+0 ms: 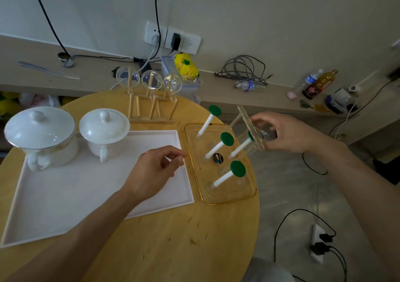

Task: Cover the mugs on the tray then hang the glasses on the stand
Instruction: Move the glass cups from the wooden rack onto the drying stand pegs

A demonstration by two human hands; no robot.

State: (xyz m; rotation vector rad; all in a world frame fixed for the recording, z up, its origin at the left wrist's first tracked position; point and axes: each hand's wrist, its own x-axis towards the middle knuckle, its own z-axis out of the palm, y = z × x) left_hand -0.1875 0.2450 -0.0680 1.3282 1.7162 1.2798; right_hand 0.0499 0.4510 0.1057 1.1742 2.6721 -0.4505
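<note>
Mugs: two white mugs (104, 138) stand lidded at the far left corner of the white tray (65, 195); covering looks finished.
Stand: clear stand (227, 195) with a gold rim sits at the right edge of the table (173, 249), carrying white pegs with green caps (237, 168) that lean toward the far right.
Glass: clear glass (252, 143) sits over the far-right peg, near the stand's far right corner; whether it is fully seated cannot be told.
Glass axis: long axis runs along that peg, mouth toward the stand's base, bottom up and to the far right.
Right hand: right hand (287, 133) wraps the glass at its raised end, fingers curled around it.
Left hand: left hand (155, 171) is loosely curled and holds nothing, over the tray's right edge just beside the stand.
Step in hand: hanging this glass, by my judgement.
Method advised: keep the glass axis in line with the peg, slide until the cap bears inside, release only then; steady the stand with the free hand.
Wooden rack: at the table's far edge, three glasses (151, 80) already hang on it.
</note>
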